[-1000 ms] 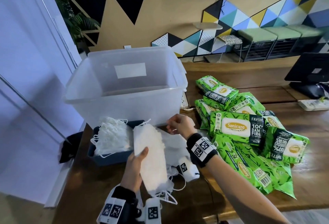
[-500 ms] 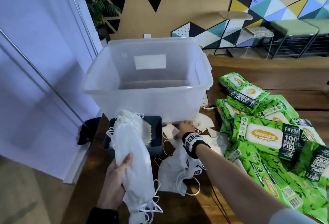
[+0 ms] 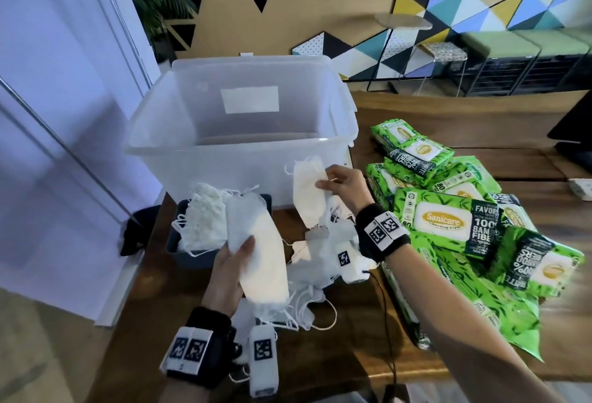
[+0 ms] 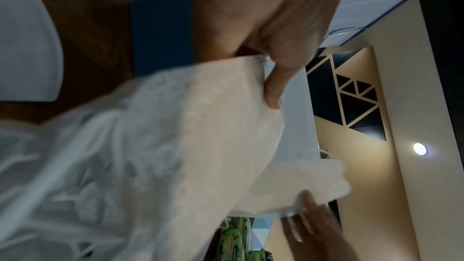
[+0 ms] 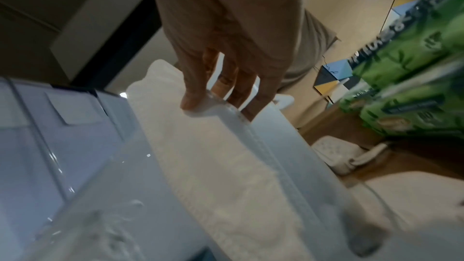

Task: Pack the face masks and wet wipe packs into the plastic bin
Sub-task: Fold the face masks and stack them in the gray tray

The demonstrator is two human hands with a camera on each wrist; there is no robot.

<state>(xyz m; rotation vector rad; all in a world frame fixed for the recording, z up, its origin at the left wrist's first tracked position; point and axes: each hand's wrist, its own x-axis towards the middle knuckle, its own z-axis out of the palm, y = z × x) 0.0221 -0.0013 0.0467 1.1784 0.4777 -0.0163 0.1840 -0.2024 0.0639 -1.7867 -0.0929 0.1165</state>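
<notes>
From the head camera we see our left hand [image 3: 228, 269] gripping a thick stack of folded white face masks [image 3: 259, 252], thumb across the top, held above the dark wooden table [image 3: 362, 335] in front of the big translucent plastic bin [image 3: 243, 146]. Our right hand [image 3: 344, 186] pinches a single white folded mask [image 3: 309, 192] by its edge, just before the bin's near wall. More white masks sit in a small dark blue tray [image 3: 192, 253] and lie loose on the table between our arms. The pile of green wet wipe packs [image 3: 455, 226] rests to the right of the bin.

The left wrist camera shows our left thumb [image 4: 274, 84] pressed on the stack's [image 4: 175, 136] edge, fingers curled beneath it.

The right wrist camera shows our right fingers [image 5: 195, 86] closed on the single mask [image 5: 200, 146], hanging beside the bin's wall [image 5: 62, 136], with the green packs [image 5: 414, 86] blurred to the right.
</notes>
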